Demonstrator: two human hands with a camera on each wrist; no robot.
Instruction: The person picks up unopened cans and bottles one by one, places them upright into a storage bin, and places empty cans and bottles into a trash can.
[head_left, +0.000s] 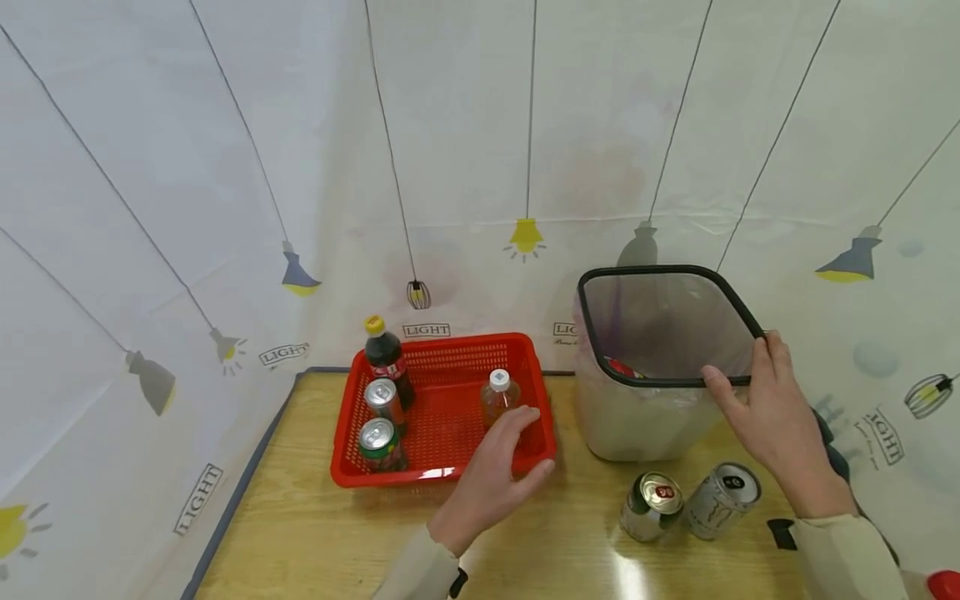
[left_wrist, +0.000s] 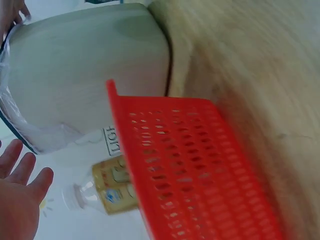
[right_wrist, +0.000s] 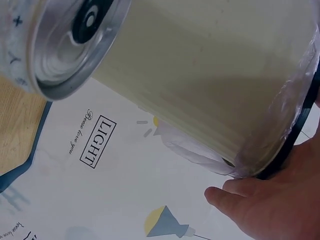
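Observation:
My right hand (head_left: 776, 425) grips the black rim of a pale trash bin (head_left: 637, 425) at its near right corner, with the thumb on the front edge. A thin clear bag lines the bin, and something red lies inside. Over the right front of a red plastic basket (head_left: 442, 475), my left hand (head_left: 491, 479) hovers with fingers extended, holding nothing. Closest to it in the basket is a clear bottle (head_left: 500, 392) with a white cap and a yellowish label (left_wrist: 115, 185). A cola bottle (head_left: 388, 362) with a yellow cap and two cans (head_left: 381, 446) stand along the basket's left side.
Two cans stand on the wooden table (head_left: 300, 517) before the bin: a green and gold one (head_left: 651, 507) and a silver-white one (head_left: 722, 500). A lamp-patterned sheet (head_left: 465, 167) hangs behind and at both sides. Something red (head_left: 943, 585) shows at the bottom right corner.

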